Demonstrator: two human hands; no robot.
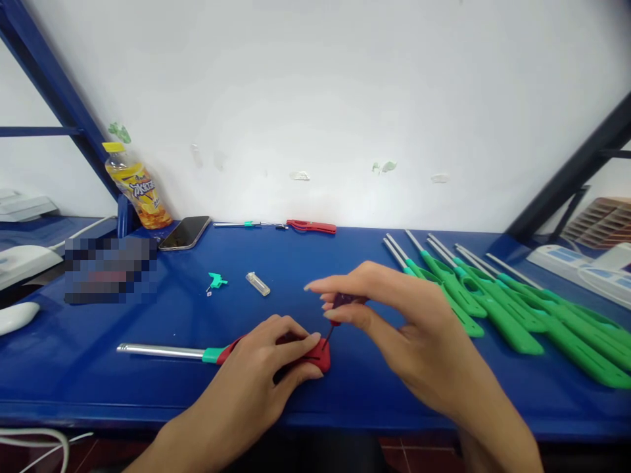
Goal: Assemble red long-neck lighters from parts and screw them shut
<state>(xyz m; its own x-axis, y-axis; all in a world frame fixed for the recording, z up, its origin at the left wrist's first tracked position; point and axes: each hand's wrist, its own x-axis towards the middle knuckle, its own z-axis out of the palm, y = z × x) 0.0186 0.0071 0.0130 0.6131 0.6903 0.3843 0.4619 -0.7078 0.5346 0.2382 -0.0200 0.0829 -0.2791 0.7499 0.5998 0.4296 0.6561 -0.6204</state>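
My left hand (269, 358) presses a red long-nosed lighter (319, 357) flat against the blue table, fingers closed around its handle. The lighter's silver tube (162, 351) points left, with a green collar (213, 355) where it meets the red body. In my right hand (399, 322) is a small screwdriver (340, 305) with a dark handle, pinched between thumb and fingers. Its thin shaft slants down, and the tip meets the handle's right end. Beyond my hands lie a clear lighter fuel tank (258, 284) and a small green plastic part (217, 280).
Several green long-nosed lighters (517, 322) lie in a row on the right. Along the wall rest a red handle shell (311, 226) and a metal tube with wire (236, 225). A phone (186, 233) and a drink bottle (140, 190) stand at the back left.
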